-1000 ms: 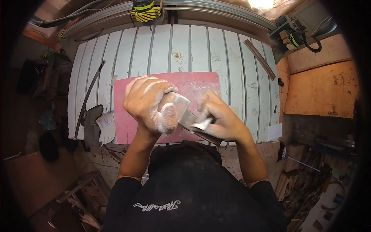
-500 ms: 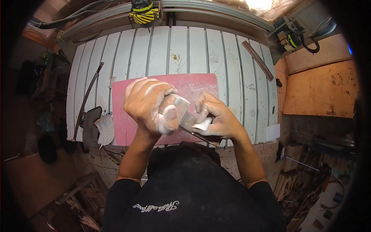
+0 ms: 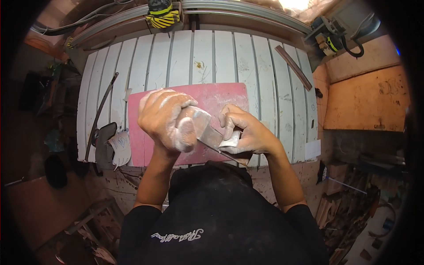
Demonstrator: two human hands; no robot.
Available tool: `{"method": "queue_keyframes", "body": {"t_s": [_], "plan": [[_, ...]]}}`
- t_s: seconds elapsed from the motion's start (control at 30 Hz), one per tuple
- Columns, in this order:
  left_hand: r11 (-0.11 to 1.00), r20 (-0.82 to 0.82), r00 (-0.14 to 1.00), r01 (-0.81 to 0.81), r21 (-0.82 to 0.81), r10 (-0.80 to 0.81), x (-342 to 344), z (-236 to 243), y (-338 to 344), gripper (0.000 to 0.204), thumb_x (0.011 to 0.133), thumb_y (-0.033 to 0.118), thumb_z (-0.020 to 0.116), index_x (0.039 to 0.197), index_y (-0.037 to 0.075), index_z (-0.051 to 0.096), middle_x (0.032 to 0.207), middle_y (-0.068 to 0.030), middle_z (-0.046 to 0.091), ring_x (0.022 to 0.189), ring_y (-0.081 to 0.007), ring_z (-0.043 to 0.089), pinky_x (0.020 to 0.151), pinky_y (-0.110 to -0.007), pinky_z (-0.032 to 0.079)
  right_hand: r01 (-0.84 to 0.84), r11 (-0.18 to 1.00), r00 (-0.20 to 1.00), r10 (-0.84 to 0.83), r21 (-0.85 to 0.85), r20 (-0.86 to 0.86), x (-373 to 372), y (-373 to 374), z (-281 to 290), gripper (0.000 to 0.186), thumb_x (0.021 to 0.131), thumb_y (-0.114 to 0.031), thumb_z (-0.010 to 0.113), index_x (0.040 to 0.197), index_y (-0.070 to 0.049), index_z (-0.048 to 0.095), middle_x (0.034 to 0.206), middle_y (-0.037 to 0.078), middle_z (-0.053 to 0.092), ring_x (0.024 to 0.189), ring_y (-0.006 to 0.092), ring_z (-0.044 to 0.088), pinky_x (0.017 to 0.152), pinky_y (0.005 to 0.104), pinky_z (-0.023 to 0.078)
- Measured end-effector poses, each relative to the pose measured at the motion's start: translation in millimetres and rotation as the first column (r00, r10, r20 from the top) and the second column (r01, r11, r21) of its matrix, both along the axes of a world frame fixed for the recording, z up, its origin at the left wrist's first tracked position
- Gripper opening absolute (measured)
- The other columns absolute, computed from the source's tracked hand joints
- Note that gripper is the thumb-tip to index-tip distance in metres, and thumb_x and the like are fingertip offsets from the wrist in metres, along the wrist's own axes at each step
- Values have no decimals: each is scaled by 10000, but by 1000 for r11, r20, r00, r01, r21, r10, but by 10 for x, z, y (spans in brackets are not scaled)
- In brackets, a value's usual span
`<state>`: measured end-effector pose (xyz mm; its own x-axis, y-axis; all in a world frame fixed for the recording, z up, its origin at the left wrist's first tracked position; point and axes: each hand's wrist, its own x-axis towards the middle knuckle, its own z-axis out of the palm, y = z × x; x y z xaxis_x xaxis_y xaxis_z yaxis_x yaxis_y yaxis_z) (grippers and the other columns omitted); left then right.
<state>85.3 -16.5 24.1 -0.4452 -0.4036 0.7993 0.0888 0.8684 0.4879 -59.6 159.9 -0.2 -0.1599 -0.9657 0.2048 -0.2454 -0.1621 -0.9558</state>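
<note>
My left hand [image 3: 165, 121], coated in pale dust, is closed around a dusty block-like piece. The greyish end of this piece [image 3: 202, 120] sticks out past the thumb and fingers. From it a flat brownish strip [image 3: 210, 138] runs down to the right, below my right hand; I cannot tell whether the two are one object. My right hand [image 3: 249, 132] has its fingers bent in a pinch on a small white folded piece [image 3: 232, 140], held against the strip. Below both hands lies a dusty pink board [image 3: 221, 95].
The board rests on a white slatted table [image 3: 181, 57]. On its left lie a long dark thin bar [image 3: 101, 112] and a white glove [image 3: 120, 148]. A brown wooden strip [image 3: 293, 68] lies at the far right, near a white paper [image 3: 312, 150]. A metal rail [image 3: 238, 17] crosses behind.
My left hand has shifted slightly left with its piece, widening the gap to my right hand. More of the brownish strip shows between them.
</note>
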Motion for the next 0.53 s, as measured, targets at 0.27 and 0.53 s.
{"method": "queue_keyframes", "body": {"t_s": [0.27,0.53], "plan": [[1000,34,999,-20,12,19,34,20,15,441,836,464,586,725,58,720,724,-88,702,732,-306,700,825,-418,517,-38,998,996,34,47,79,27,-49,2,382,702,-108,954,751,-117,575,997,8,505,964,170,536,821,308,452],[1000,55,998,-20,7,19,71,13,25,464,872,483,572,722,74,729,757,-84,731,768,-306,723,862,-430,523,-111,989,993,106,98,57,-14,15,-111,336,735,-83,936,729,-131,603,1006,16,519,1002,200,583,955,403,516]]}}
